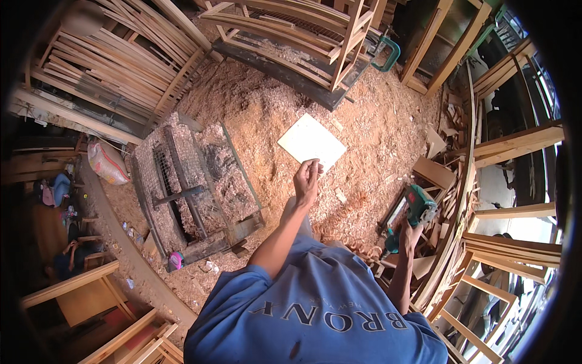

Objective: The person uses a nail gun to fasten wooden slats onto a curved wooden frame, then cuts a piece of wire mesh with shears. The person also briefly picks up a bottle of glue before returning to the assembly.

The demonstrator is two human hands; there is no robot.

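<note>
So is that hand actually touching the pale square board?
Cannot tell. In the head view the left hand has its fingertips overlapping the edge of the pale square board, but no contact or gap shows plainly.

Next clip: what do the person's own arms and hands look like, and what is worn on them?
Both forearms are bare, with no gloves, watch or rings that I can make out. The left hand and right hand are uncovered. Short blue sleeves of a T-shirt with pale lettering end above the elbows.
</note>
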